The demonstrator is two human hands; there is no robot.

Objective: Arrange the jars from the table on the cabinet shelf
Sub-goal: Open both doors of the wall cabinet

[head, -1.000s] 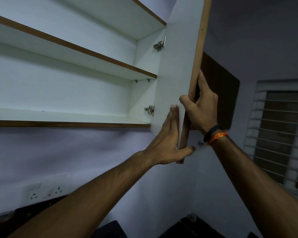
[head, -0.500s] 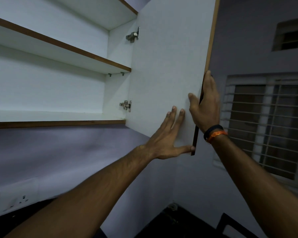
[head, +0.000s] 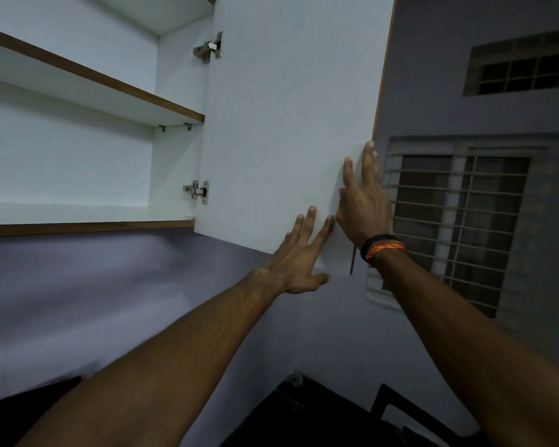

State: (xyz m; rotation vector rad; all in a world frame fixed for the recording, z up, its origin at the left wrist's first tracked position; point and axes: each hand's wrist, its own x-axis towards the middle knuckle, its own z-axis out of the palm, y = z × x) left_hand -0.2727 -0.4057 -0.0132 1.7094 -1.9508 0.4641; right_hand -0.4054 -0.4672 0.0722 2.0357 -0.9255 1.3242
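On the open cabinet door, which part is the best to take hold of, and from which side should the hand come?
Probably the free vertical edge of the cabinet door, the side away from the hinges. It is thin and exposed, so fingers could wrap it from the right, near where the right hand lies flat. No handle shows on this inner face.

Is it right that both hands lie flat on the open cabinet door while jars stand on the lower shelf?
Not quite. The head view shows the left hand and right hand flat on the open door, but the lower shelf holds no jars.
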